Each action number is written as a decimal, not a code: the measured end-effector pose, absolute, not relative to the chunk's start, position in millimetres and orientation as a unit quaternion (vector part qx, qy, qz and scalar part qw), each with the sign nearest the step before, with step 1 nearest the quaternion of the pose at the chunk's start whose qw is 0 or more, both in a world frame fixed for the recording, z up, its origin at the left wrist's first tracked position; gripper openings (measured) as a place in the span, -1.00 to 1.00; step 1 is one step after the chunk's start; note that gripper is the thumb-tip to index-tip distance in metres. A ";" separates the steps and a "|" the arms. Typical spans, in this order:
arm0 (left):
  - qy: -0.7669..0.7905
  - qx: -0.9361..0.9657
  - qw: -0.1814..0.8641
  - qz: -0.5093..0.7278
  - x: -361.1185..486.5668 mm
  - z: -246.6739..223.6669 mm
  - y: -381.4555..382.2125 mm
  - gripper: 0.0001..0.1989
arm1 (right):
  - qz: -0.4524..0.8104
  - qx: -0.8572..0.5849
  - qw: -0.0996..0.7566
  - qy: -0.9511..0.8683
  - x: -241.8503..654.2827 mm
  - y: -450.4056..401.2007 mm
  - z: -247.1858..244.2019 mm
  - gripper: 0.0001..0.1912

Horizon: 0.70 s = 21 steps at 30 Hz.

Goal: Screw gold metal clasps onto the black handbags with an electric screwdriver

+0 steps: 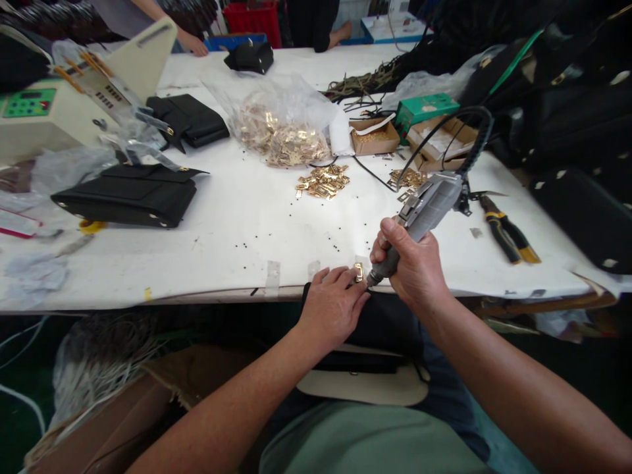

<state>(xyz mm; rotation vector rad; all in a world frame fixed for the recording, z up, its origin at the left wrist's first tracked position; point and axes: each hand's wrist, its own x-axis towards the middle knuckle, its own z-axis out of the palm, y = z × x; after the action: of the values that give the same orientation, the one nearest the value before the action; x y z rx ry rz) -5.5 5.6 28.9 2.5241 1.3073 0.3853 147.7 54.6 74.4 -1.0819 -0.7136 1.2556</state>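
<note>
My right hand [415,260] is wrapped around a grey electric screwdriver [429,204], tilted with its tip down at the edge of a black bag [385,322]. The bag rests on my lap against the table's front edge, its cream-coloured inside partly showing below. My left hand [336,303] grips the bag's upper edge, fingers stretched over it and thumb nearer me. Beside its fingertips is a small gold metal clasp plate [359,271], close to the screwdriver tip. Whether the tip touches a screw is hidden.
Gold metal fittings [323,182] lie piled on the white table [237,257], before a clear plastic bag [291,125] of more. Pliers [508,230] lie right. Black bags [133,194] and a beige machine [54,125] stand left. Another person's hand [192,43] is at the far edge.
</note>
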 end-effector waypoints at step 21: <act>0.452 0.873 0.134 0.126 -6.3 28.0 5.1 -0.69 | 0.545 -0.456 0.632 -0.309 149.2 52.7 78.4 -0.59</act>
<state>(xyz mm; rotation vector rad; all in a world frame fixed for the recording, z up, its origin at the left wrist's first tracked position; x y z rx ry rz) -6.3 5.1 28.0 2.5310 1.3106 0.3652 149.2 52.7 78.4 -1.0438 -0.7066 1.2472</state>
